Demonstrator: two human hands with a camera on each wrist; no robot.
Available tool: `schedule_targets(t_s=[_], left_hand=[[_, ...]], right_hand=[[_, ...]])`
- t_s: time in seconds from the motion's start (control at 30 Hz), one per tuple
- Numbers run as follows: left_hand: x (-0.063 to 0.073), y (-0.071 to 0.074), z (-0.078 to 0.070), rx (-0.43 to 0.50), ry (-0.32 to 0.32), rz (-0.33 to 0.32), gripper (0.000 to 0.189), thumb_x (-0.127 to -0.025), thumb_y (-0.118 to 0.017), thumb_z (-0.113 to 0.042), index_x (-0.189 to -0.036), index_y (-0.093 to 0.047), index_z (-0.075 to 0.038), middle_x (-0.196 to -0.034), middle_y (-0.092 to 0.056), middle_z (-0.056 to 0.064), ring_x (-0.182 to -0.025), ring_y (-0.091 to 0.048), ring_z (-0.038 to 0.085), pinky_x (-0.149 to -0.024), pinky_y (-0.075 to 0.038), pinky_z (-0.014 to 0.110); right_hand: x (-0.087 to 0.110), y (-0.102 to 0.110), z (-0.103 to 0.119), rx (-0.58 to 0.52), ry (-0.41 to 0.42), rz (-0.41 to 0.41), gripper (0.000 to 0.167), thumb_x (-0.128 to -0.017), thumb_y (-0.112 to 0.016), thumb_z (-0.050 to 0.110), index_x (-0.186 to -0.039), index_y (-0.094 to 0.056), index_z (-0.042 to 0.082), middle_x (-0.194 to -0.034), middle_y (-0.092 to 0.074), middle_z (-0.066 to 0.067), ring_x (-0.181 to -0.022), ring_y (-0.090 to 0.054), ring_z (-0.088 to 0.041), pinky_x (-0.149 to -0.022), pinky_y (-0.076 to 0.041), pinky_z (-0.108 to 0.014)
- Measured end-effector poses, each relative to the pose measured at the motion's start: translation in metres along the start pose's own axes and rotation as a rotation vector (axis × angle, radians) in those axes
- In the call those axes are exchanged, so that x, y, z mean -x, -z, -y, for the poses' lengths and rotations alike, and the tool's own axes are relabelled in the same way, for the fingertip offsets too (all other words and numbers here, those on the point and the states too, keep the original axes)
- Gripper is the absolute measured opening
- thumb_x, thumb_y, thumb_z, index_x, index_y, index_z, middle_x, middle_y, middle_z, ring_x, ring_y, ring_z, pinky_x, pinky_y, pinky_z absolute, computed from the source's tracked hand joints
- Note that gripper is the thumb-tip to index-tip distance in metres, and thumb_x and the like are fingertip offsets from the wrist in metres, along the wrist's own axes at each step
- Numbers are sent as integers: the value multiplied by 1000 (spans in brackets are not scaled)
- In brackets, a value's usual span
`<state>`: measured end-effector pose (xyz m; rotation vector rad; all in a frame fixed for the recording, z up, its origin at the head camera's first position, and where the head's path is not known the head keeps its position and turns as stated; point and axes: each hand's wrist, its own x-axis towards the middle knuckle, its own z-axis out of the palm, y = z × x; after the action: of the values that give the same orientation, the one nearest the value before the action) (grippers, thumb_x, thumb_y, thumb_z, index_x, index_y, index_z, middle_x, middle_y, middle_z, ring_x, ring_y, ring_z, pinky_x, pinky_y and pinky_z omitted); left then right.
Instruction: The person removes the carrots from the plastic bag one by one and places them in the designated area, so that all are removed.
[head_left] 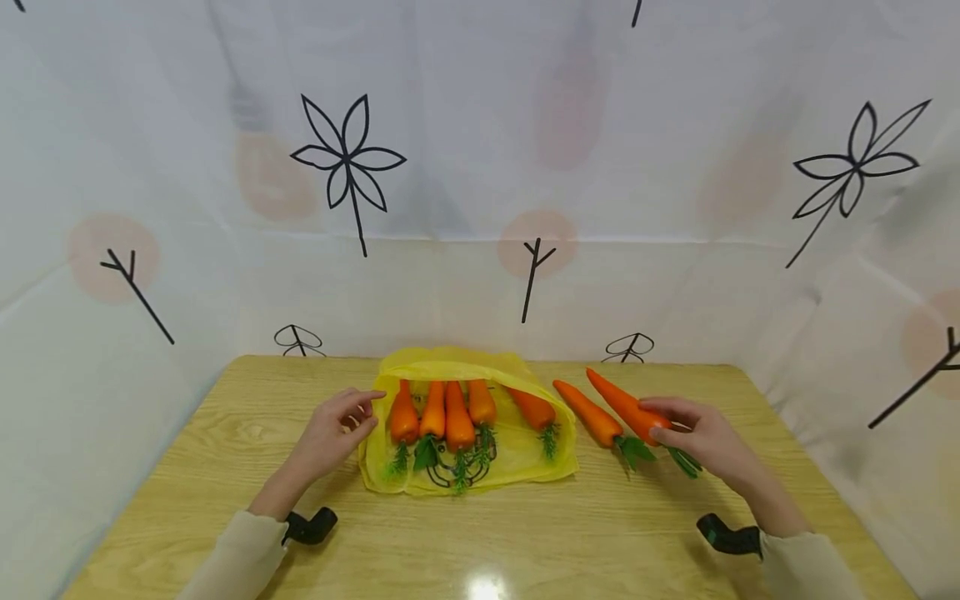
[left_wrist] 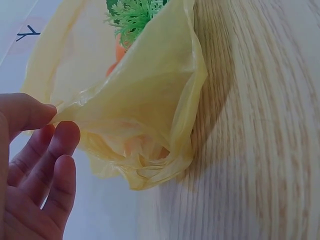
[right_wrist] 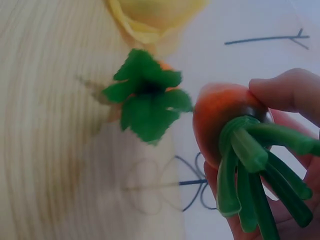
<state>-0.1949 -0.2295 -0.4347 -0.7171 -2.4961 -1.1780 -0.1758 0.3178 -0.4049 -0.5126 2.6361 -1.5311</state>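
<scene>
A yellow plastic bag (head_left: 525,467) lies on the table with its mouth toward me and several orange carrots (head_left: 459,421) inside, green tops outward. My left hand (head_left: 333,433) is at the bag's left side; in the left wrist view its thumb and a finger pinch the bag's edge (left_wrist: 67,111). My right hand (head_left: 701,433) grips the thick end of a carrot (head_left: 618,400), right of the bag. That carrot's cut green stems (right_wrist: 250,155) face the right wrist camera. Between it and the bag lies another carrot (head_left: 588,412) with broad green leaves (right_wrist: 145,95).
The wood-grain table (head_left: 480,542) ends at a white cloth backdrop (head_left: 450,283) with drawn plants, which also closes off both sides. Black wrist mounts (head_left: 311,527) sit at both sleeves.
</scene>
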Motion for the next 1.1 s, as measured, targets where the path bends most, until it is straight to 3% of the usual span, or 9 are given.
schedule_targets(t_s=[0.3, 0.77, 1.1], left_hand=[[1, 0, 0, 14, 11, -1, 38, -88, -71, 6, -124, -69, -9, -88, -57, -5, -76, -61, 10, -64, -54, 27], [0, 0, -2, 13, 19, 0, 38, -88, -71, 5, -125, -68, -7, -89, -57, -4, -77, -62, 10, -66, -55, 27], [1, 0, -3, 4, 12, -6, 37, -89, -71, 5, -124, -68, -6, -89, -58, -3, -77, -62, 11, -66, -55, 27]], right_hand=[[-5, -4, -21, 11, -63, -31, 46, -97, -67, 20, -137, -57, -2, -139, -52, -27, -107, -55, 4, -81, -52, -24], [-13, -19, -36, 82, -125, -59, 48, -94, -71, 24, -135, -62, 2, -136, -58, -18, -122, -54, -32, -84, -48, -18], [-16, -30, -36, 78, -138, -74, 50, -91, -75, 26, -134, -62, 2, -135, -59, -19, -125, -53, -39, -85, -45, -15]])
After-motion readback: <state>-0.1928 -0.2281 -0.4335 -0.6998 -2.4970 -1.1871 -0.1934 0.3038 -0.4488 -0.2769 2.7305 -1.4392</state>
